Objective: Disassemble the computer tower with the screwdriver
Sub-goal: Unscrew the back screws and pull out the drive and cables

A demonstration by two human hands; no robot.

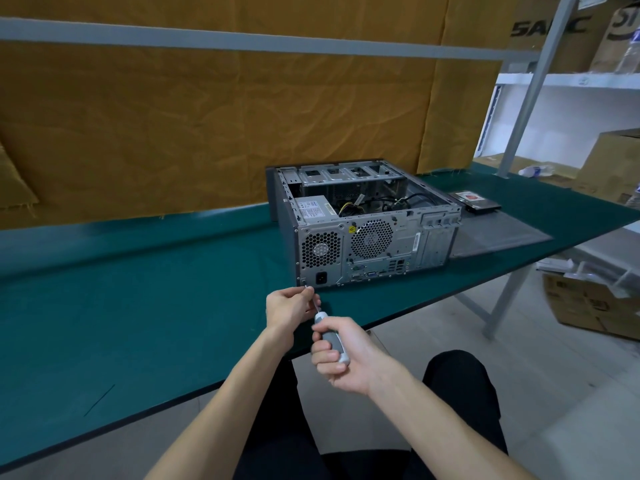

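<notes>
your green table point(138, 306) runs along a wall hung with brown paper point(207, 116), with white shelves point(568, 79) of cardboard boxes point(595, 303) off to your right. the computer tower point(363, 226) lies on its side on the table, open side up, rear panel facing you, beside a flat grey side panel point(498, 237) and a hard drive point(479, 202). your right hand point(343, 355) grips the screwdriver point(329, 336) handle; your left hand point(291, 306) pinches its shaft near the tip, at the tower's lower left rear corner.
</notes>
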